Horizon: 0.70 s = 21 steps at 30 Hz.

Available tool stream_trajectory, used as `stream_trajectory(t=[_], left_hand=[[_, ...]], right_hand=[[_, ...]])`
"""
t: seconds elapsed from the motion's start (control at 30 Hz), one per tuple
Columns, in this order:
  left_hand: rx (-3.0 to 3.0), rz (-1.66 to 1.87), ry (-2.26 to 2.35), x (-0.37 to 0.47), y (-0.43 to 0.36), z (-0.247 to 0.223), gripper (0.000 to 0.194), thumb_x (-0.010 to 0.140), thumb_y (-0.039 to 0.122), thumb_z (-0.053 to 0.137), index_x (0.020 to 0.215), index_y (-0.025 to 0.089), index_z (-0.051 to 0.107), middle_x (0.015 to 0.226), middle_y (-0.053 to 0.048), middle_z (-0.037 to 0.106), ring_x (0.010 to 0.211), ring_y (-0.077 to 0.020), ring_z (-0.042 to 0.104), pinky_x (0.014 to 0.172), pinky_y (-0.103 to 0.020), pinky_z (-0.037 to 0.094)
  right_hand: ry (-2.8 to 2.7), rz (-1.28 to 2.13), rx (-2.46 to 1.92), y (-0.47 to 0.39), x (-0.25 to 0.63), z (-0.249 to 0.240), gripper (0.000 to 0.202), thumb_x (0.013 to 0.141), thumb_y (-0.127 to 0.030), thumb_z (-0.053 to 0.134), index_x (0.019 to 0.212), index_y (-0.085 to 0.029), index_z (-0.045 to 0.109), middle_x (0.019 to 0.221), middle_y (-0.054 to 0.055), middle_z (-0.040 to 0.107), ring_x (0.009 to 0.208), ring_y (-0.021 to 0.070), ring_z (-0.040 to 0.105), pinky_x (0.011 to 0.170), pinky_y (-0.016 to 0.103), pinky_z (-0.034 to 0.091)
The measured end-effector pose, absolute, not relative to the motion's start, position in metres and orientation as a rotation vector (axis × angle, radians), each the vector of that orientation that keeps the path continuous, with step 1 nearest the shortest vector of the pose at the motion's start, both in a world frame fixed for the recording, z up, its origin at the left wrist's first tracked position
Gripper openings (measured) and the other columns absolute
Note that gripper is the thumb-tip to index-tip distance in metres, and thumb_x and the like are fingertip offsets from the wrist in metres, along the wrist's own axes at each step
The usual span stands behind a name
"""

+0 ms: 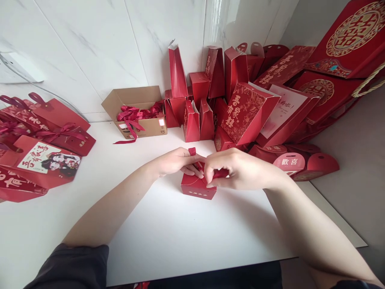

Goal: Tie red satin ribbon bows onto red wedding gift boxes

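Note:
A small red gift box (198, 192) with pale lettering on its front stands on the white table in front of me. My left hand (180, 162) is at the box's top, its fingers closed, and a short end of red ribbon (191, 151) sticks up from between thumb and forefinger. Curled in a pinch, my right hand (236, 168) is over the box's right side. Red ribbon shows in the gap between its fingers and thumb; the fingertips partly cover it. Both hands hide most of the box's top.
Behind, an open cardboard box (150, 127) holds dark red ribbons, one trailing onto the table (144, 237). Several red cartons (192, 120) are stacked against the tiled wall, with larger gift boxes (249, 114) at right. Ribboned red boxes (64, 168) sit at left.

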<state>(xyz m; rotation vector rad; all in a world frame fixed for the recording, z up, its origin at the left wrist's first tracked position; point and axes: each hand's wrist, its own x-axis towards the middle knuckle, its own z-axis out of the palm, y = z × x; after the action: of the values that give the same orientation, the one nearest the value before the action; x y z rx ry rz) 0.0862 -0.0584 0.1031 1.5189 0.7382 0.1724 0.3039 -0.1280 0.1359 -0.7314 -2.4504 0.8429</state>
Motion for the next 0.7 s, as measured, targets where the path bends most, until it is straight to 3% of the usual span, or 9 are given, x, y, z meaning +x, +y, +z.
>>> stream_trajectory(t=[0.13,0.37,0.6,0.7], left_hand=[[1.510,0.187,0.744,0.087,-0.059,0.103,0.047,0.089,0.055,0.056,0.117,0.020,0.071,0.097,-0.008,0.076,0.090,-0.0199,0.072,0.085,-0.032,0.054],[1.484,0.200,0.802,0.090,-0.061,0.105,0.042,0.088,0.048,0.061,0.114,0.016,0.072,0.097,-0.011,0.076,0.089,-0.0198,0.072,0.084,-0.032,0.054],[1.604,0.196,0.768,0.091,-0.064,0.108,0.025,0.075,0.031,0.077,0.098,0.019,0.078,0.093,-0.004,0.076,0.088,-0.0194,0.069,0.088,-0.033,0.052],[1.606,0.232,0.715,0.091,-0.064,0.106,0.020,0.072,0.023,0.079,0.092,0.018,0.077,0.091,-0.003,0.076,0.086,-0.0177,0.069,0.085,-0.031,0.052]], right_hand=[[-2.574,0.870,-0.683,-0.134,0.295,0.132,0.014,0.082,-0.006,0.061,0.082,-0.019,0.066,0.081,0.000,0.068,0.072,0.0118,0.057,0.068,0.024,0.042],[-2.671,0.915,-0.681,-0.132,0.289,0.126,0.013,0.082,-0.006,0.062,0.079,-0.018,0.066,0.083,-0.002,0.070,0.071,0.0102,0.055,0.066,0.024,0.040],[-2.668,1.012,-0.757,-0.132,0.290,0.125,0.014,0.082,-0.008,0.061,0.084,-0.020,0.068,0.084,-0.003,0.071,0.073,0.0098,0.059,0.065,0.023,0.042],[-2.636,1.155,-0.760,-0.132,0.294,0.130,0.008,0.084,-0.015,0.063,0.087,-0.020,0.069,0.084,-0.002,0.072,0.073,0.0111,0.063,0.066,0.023,0.045]])
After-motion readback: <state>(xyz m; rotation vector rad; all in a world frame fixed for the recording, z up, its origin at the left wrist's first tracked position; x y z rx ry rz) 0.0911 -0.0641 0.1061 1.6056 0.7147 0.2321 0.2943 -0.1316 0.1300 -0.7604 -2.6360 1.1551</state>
